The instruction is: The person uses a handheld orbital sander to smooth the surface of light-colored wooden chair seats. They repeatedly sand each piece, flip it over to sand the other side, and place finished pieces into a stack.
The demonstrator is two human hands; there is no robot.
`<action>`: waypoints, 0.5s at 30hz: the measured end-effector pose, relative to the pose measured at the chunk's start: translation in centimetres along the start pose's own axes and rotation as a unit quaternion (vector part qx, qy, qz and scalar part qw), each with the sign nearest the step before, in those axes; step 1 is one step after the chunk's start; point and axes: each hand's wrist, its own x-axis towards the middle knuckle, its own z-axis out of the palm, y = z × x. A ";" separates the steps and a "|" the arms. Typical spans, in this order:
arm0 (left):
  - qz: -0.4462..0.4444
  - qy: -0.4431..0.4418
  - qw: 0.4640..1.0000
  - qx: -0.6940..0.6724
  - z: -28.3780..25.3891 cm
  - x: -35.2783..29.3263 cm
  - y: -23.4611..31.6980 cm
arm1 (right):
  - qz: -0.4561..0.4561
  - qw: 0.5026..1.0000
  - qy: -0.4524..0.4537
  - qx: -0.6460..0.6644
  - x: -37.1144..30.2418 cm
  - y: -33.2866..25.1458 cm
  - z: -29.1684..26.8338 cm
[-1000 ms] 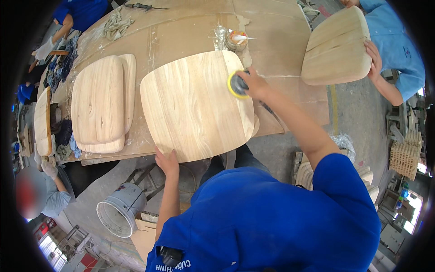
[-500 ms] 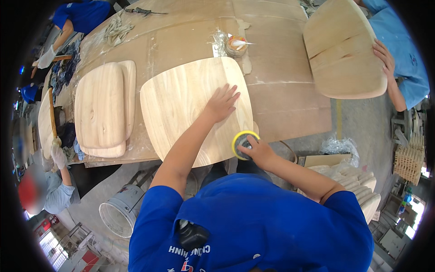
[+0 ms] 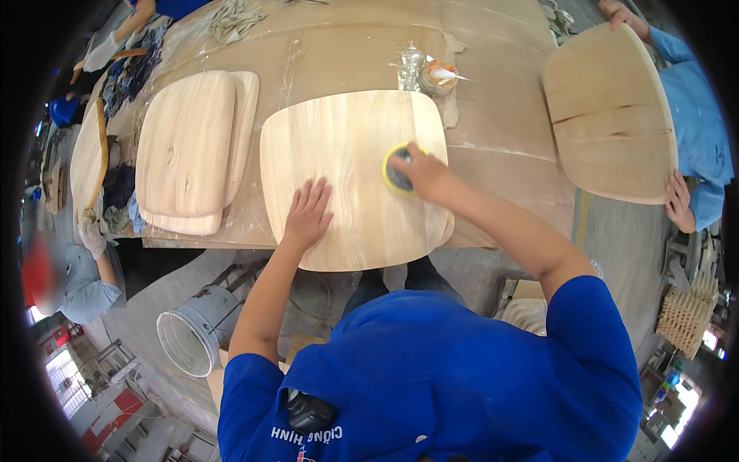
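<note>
Cardboard-topped table (image 3: 500,115), scuffed and streaked. Board (image 3: 354,146) on it, front and centre, near edge jutting past the table's rim; sliver of another piece (image 3: 448,230) showing under its right side. Left hand (image 3: 309,217) flat on the board's left half, fingers spread, holding nothing. Right hand (image 3: 429,175) curled over a yellow-rimmed disc (image 3: 398,171) on the right half; blurred, can't tell whether the disc sits level.

Risks, my judgement: hard pressure near the overhang could tip or slide the board, since the left palm only presses and doesn't grip. Tilted disc might gouge the wood. Disc straying left could catch the spread fingers. Jar (image 3: 439,80) stands near the far right corner; a shove outward could knock it. Stack (image 3: 185,146) at left is apart, less exposed. Co-worker (image 3: 697,115) at right holds a second board (image 3: 612,115); swung inward, it might jog the right hand.
</note>
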 end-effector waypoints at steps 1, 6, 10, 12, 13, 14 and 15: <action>-0.017 0.008 1.000 -0.007 0.1 -1.6 -0.4 | 0.017 1.000 0.013 0.010 1.5 0.2 -0.9; -0.086 0.055 0.995 -0.008 1.2 -6.3 -0.4 | 0.137 0.985 0.103 0.016 8.2 -0.1 -3.3; -0.098 0.071 0.992 -0.024 1.5 -6.6 -0.2 | 0.176 0.970 0.165 0.016 9.3 -1.3 -2.6; -0.095 0.077 0.992 -0.026 1.4 -6.5 -0.3 | 0.150 0.979 0.138 0.021 7.2 -2.4 -1.1; -0.094 0.078 0.992 -0.026 1.4 -6.5 -0.3 | 0.133 0.984 0.114 0.024 5.7 -3.0 -0.2; -0.095 0.079 0.992 -0.026 1.3 -6.5 -0.3 | 0.112 0.989 0.090 0.027 4.7 -3.4 0.4; -0.094 0.085 0.991 -0.031 1.3 -6.6 -0.3 | 0.097 0.991 0.086 0.023 3.9 -3.7 0.8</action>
